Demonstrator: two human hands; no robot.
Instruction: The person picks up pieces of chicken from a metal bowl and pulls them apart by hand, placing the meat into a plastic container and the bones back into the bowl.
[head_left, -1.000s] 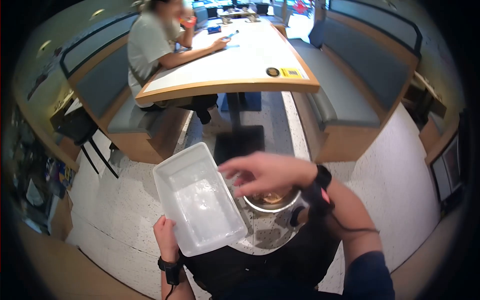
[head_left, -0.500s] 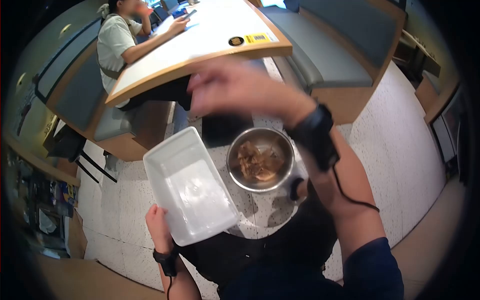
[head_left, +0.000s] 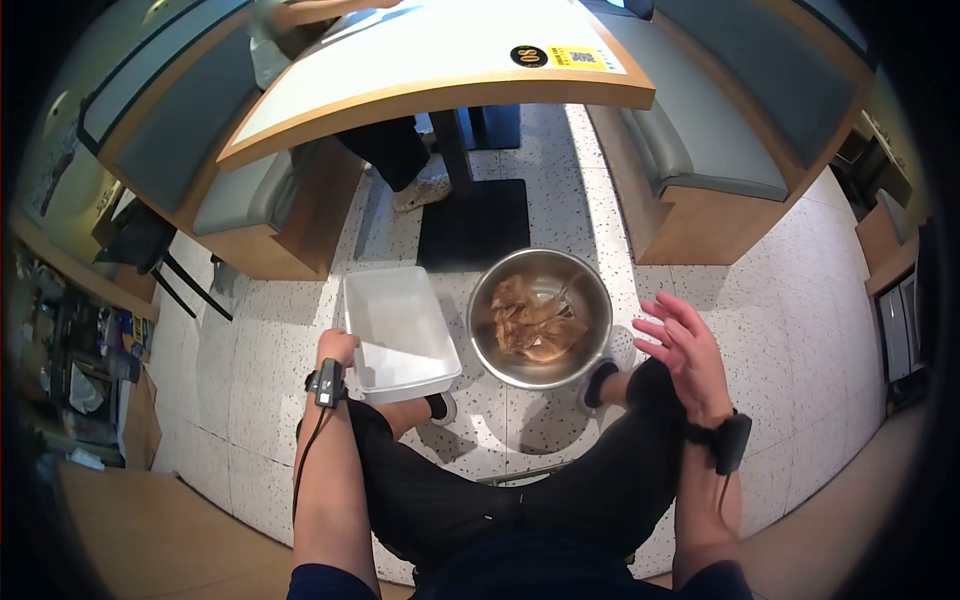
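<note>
My left hand [head_left: 338, 347] is closed on the left side edge of a white rectangular plastic tub [head_left: 398, 385], between my legs on the left; its fingers are partly hidden by the rim. No contents show inside the tub. To its right is a round stainless steel bowl [head_left: 480, 335] holding several brown, wet-looking pieces [head_left: 535, 318], perhaps meat, whose kind I cannot make out. Over my right knee my right hand [head_left: 688, 352] is raised with fingers spread, holding nothing. It is to the right of the bowl and apart from it.
A white table [head_left: 440, 45] with a wooden edge stands ahead on a black base plate [head_left: 473, 225]. Another person's arm [head_left: 325, 12] rests at the table, with a shoe [head_left: 422, 193] below. Padded benches [head_left: 725, 165] flank both sides; a black chair leg [head_left: 195, 292] is at left.
My right hand has come back from above the bowl toward my right knee, its fingers now spread. The tub, still in my left hand, has become more upright and moved away from my lap.
</note>
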